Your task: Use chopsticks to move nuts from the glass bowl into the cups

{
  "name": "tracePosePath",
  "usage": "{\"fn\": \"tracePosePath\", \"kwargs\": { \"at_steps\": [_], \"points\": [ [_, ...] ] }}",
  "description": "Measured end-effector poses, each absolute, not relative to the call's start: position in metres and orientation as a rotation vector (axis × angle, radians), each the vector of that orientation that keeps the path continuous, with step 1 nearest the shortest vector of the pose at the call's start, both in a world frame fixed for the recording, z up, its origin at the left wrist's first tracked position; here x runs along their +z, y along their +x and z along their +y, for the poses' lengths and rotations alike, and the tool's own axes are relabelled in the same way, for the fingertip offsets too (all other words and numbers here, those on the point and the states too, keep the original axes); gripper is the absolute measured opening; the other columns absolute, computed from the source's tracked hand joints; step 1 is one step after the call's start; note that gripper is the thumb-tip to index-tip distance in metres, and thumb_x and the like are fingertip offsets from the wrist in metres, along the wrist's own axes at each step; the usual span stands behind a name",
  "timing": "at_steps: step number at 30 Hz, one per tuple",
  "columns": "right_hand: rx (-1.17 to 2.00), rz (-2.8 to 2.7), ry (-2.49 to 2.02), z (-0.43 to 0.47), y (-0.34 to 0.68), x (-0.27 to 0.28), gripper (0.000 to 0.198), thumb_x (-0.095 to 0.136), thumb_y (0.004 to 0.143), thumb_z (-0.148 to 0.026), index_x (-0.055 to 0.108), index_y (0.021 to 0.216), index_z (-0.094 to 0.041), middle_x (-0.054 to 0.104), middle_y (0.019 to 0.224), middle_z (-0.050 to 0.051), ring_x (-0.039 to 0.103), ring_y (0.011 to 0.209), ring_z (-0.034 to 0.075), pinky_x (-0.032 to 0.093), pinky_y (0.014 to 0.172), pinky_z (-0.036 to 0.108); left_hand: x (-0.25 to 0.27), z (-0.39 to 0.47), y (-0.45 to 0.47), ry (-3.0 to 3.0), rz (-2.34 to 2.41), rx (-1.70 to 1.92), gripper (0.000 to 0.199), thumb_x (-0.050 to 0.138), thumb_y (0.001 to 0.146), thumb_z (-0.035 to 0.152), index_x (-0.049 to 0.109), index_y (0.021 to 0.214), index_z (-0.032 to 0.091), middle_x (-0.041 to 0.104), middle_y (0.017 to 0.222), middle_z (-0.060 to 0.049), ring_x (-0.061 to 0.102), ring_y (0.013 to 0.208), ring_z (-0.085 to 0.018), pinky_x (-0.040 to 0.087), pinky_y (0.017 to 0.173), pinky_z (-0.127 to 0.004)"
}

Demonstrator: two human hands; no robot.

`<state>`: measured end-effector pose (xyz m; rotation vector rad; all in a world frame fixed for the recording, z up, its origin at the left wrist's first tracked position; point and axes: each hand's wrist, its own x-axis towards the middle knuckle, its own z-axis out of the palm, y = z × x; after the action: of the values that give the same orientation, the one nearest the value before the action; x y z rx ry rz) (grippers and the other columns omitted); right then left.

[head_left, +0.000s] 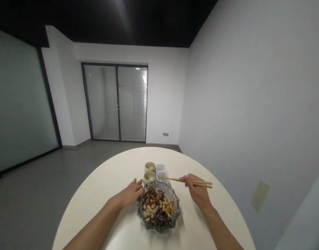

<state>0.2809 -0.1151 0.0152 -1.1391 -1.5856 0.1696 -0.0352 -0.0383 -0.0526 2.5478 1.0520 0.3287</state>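
Observation:
My right hand (197,191) is closed around a pair of wooden chopsticks (201,183). Their tips reach left into the nearer small white square dish (162,175), where a few dark bits show. My left hand (133,191) rests with fingers apart at the left rim of a scalloped glass bowl (176,208). Whether its fingertips touch the glass I cannot tell. Inside the bowl lie pistachios (149,211), striped brown seeds or nuts (153,197), yellowish peanut-like pieces (168,206) and dark pieces (159,218) in separate heaps. Beyond my left fingers stands a pale green cup (149,177).
A second pale green cup (149,167) and another white dish (161,167) stand just behind the nearer pair. Everything sits on a round cream table (104,187). A white wall (253,104) runs along the right, and glass doors (117,104) are at the back.

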Motion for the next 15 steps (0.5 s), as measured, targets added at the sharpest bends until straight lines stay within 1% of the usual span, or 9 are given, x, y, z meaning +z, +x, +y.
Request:
{"fn": "tracePosePath", "kwargs": {
  "at_steps": [4,7,10,12,15],
  "points": [
    [0.220,-1.467,-1.085,-0.112,0.285,0.008,0.055,0.047,0.094,-0.061,0.074,0.068,-0.021,0.058,0.054,0.003,0.054,0.053,0.018,0.044,0.051,0.028,-0.052,-0.038,-0.034,2.573,1.019,0.313,0.060,0.011,0.104,0.047,0.065,0.109,0.023,0.056,0.141,-0.004,0.022,0.147,-0.027,0.002,0.121,-0.048],
    [0.308,-1.292,-0.982,-0.112,0.287,0.004,0.064,0.038,0.096,-0.064,0.069,0.060,-0.020,0.056,0.052,0.004,0.049,0.049,0.016,0.040,0.046,0.028,-0.054,-0.037,-0.034,2.562,1.011,0.312,0.060,0.010,0.104,0.047,0.065,0.110,0.023,0.056,0.141,-0.005,0.023,0.147,-0.028,0.002,0.121,-0.049],
    [0.375,-1.242,-0.917,-0.114,0.286,0.006,0.070,0.035,0.095,-0.067,0.063,0.051,-0.021,0.051,0.047,0.003,0.041,0.043,0.014,0.033,0.041,0.028,-0.059,-0.034,-0.035,2.576,1.014,0.327,0.059,0.011,0.105,0.047,0.065,0.107,0.023,0.057,0.139,-0.005,0.023,0.146,-0.029,0.002,0.121,-0.049],
    [0.393,-1.257,-0.910,-0.116,0.285,0.009,0.072,0.035,0.095,-0.068,0.062,0.048,-0.021,0.049,0.044,0.003,0.039,0.042,0.014,0.030,0.040,0.028,-0.062,-0.033,-0.036,2.590,1.010,0.328,0.058,0.013,0.105,0.047,0.065,0.107,0.023,0.058,0.138,-0.004,0.022,0.146,-0.029,0.002,0.121,-0.050],
    [0.402,-1.289,-0.920,-0.118,0.286,0.012,0.074,0.034,0.095,-0.069,0.061,0.045,-0.021,0.045,0.042,0.002,0.039,0.042,0.014,0.030,0.042,0.028,-0.064,-0.031,-0.038,2.609,1.000,0.313,0.056,0.015,0.104,0.048,0.065,0.112,0.024,0.057,0.139,-0.004,0.022,0.146,-0.029,0.003,0.121,-0.050]
  ]
}}
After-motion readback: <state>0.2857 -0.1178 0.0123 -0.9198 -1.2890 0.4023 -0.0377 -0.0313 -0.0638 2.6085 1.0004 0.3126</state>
